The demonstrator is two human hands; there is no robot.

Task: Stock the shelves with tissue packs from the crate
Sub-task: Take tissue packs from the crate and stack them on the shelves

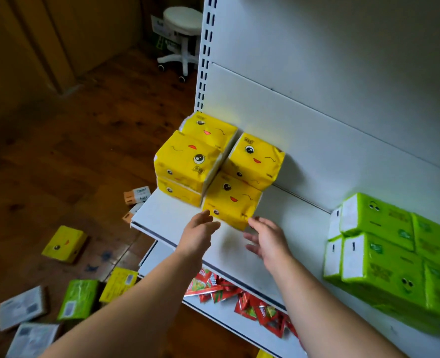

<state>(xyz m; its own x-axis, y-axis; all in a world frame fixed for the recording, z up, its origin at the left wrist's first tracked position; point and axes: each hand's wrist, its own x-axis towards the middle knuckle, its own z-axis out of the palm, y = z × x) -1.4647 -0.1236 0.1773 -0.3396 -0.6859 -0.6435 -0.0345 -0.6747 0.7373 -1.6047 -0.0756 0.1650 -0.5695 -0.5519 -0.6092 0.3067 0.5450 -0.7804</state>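
Several yellow tissue packs with cartoon faces sit in two stacks at the left end of the white shelf (185, 219). The nearest yellow pack (233, 200) lies at the front of the right stack. My left hand (199, 228) reaches to its left front corner, fingers relaxed and holding nothing. My right hand (266, 237) is spread open just right of the pack's front corner, fingertips at or near its edge. Green tissue packs (384, 246) are stacked at the right of the same shelf. No crate is in view.
Loose packs lie on the wooden floor at left: a yellow one (65, 244), a green one (78, 299), another yellow pack (119, 284) and white ones (22, 307). Red snack sachets (242, 295) fill the lower shelf. A white stool (181, 34) stands behind.
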